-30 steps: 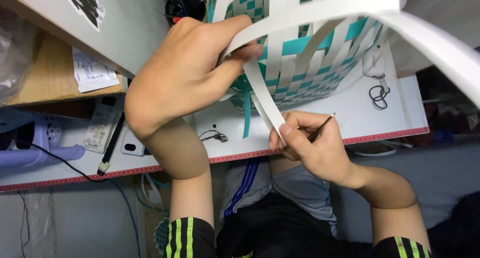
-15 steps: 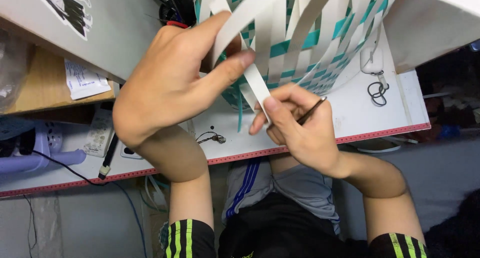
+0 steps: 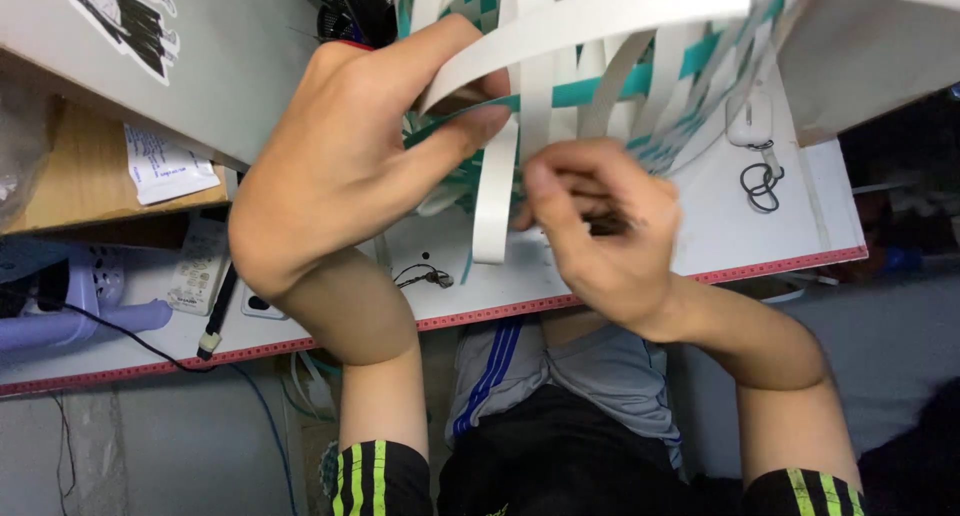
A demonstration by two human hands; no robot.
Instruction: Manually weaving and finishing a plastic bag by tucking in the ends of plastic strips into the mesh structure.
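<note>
A woven piece of white and teal strips (image 3: 640, 86) hangs over the white table. My left hand (image 3: 350, 166) grips it from the left, thumb and fingers pinching a teal strip and a long white strip (image 3: 600, 11) that arcs to the right. My right hand (image 3: 600, 226) is closed around a thin dark tool that is mostly hidden in the fingers, right beside a loose white strip end (image 3: 495, 201). The right hand is blurred.
The white table (image 3: 700, 246) has a red-edged front. On it lie a small dark wire loop (image 3: 760, 186) and a thin wire bit (image 3: 425, 274). At left are a wooden shelf (image 3: 70, 181), a paper slip (image 3: 165, 166), a power strip (image 3: 200, 266) and a lilac plastic stool (image 3: 70, 306).
My right hand has moved up and left toward the weave and curled over its tool. My left hand has shifted its pinch further into the strips. The view has drifted.
</note>
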